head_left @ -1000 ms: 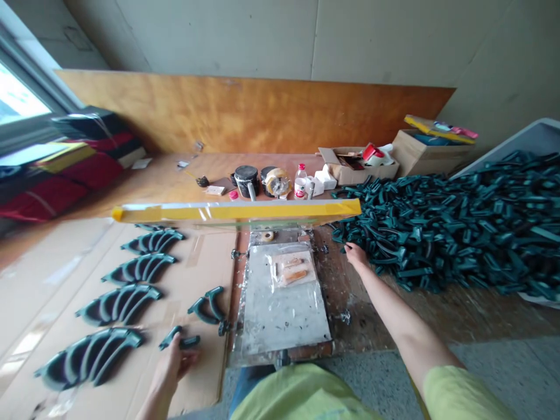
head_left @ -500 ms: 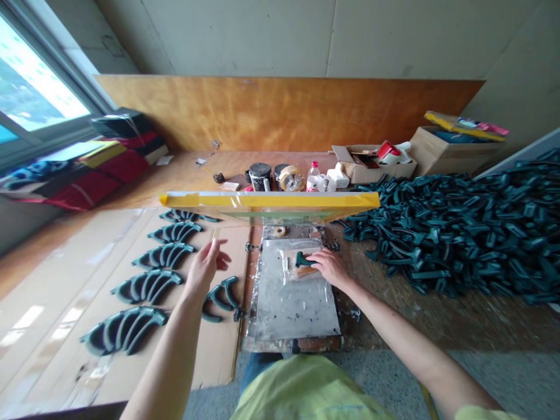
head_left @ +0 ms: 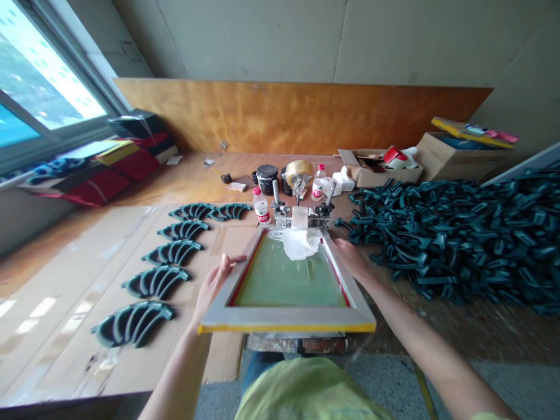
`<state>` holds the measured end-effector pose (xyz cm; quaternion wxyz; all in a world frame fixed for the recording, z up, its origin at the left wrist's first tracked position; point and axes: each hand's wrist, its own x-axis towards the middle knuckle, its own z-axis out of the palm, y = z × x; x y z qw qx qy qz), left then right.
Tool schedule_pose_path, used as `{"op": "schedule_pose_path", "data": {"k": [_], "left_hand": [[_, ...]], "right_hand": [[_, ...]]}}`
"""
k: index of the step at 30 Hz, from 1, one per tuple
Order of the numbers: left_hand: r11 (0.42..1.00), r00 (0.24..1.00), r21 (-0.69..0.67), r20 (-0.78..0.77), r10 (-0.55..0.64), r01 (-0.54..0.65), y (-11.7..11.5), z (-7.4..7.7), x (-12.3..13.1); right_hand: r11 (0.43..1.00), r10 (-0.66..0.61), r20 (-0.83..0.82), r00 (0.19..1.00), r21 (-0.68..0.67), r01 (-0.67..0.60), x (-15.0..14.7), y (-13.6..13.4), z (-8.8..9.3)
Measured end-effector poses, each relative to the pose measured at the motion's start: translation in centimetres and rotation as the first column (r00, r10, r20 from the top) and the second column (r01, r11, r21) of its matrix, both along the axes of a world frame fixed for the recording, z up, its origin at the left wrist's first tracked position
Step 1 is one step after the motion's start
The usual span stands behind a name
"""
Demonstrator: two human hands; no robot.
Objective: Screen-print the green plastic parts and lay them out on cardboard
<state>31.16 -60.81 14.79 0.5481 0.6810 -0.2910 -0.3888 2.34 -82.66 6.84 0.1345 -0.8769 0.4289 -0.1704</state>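
At the far left is a window (head_left: 48,64), with stacked dark and red bundles (head_left: 135,160) below it. A cardboard sheet (head_left: 109,245) covers the left of the table (head_left: 184,181), bearing fans of curved dark green handles (head_left: 133,324), five in a slanting line and a sixth beside the farthest. Next comes the left hand (head_left: 214,283), against the left bar of a flat frame (head_left: 284,316); one finger stretches along the bar, but whether the hand grips it I cannot tell. Behind stand a red-capped bottle (head_left: 261,205) and a black tub (head_left: 267,179). The frame lies in the middle, in front of the person, its green mesh (head_left: 284,289) topped by a white smear (head_left: 301,245) at the far end, near two metal posts (head_left: 276,192). The right hand (head_left: 347,255) is at the right bar, its fingers mostly hidden, so I cannot tell whether they are spread or closed. Rightward, an open carton (head_left: 385,177) stands behind a big heap of green pieces (head_left: 455,233).
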Motion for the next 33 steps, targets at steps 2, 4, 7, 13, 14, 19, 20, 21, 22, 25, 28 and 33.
{"op": "schedule_pose_path", "data": {"k": [2,4,7,13,14,19,20,21,22,25,28,33], "left_hand": [[0.991,0.995,0.118,-0.084,-0.045,0.055,1.6,-2.5,-0.6],[0.985,0.988,0.164,-0.154,-0.019,0.045,2.4,-5.2,-1.1],[0.982,0.990,0.187,-0.137,0.026,0.000,2.4,-8.1,-1.6],[0.986,0.993,0.165,-0.117,0.029,-0.009,2.0,-9.9,-1.6],[0.987,0.991,0.163,-0.130,0.026,-0.004,2.0,-10.1,-1.6],[0.985,0.980,0.173,-0.200,0.023,0.012,2.2,-11.2,-1.5],[0.985,0.978,0.173,-0.208,0.025,0.011,2.2,-11.3,-1.5],[0.985,0.977,0.170,-0.213,0.028,0.009,2.2,-11.3,-1.5],[0.986,0.976,0.167,-0.216,0.030,0.007,2.2,-11.3,-1.5],[0.985,0.974,0.174,-0.222,0.036,0.004,2.2,-11.2,-1.5],[0.981,0.973,0.194,-0.226,0.039,0.005,2.2,-11.0,-1.5],[0.979,0.980,0.202,-0.197,0.033,0.008,2.3,-11.3,-1.4]], "right_hand": [[0.998,-0.028,0.071,0.997,-0.046,0.032,0.7,-1.7,1.8],[0.992,0.041,0.147,0.988,-0.122,-0.023,2.6,-2.7,3.4],[0.962,0.179,0.094,0.979,-0.225,-0.154,6.4,-3.0,4.7],[0.986,0.143,-0.223,0.964,-0.050,-0.158,10.3,-2.3,4.4],[0.988,0.146,-0.266,0.953,-0.001,-0.152,10.3,-2.3,4.2],[0.986,0.168,-0.288,0.943,0.024,-0.168,8.9,-2.1,4.0],[0.988,0.147,-0.272,0.951,-0.003,-0.153,8.5,-2.1,4.0],[0.991,0.122,-0.260,0.958,-0.028,-0.134,8.2,-2.0,3.9],[0.992,0.100,-0.256,0.962,-0.050,-0.116,7.9,-1.9,3.9],[0.987,0.100,-0.260,0.960,-0.093,-0.128,7.6,-0.8,3.1],[0.961,0.222,-0.254,0.941,-0.104,-0.255,7.1,1.3,2.1],[0.839,0.516,-0.226,0.827,-0.063,-0.541,4.5,3.5,2.2]]}}
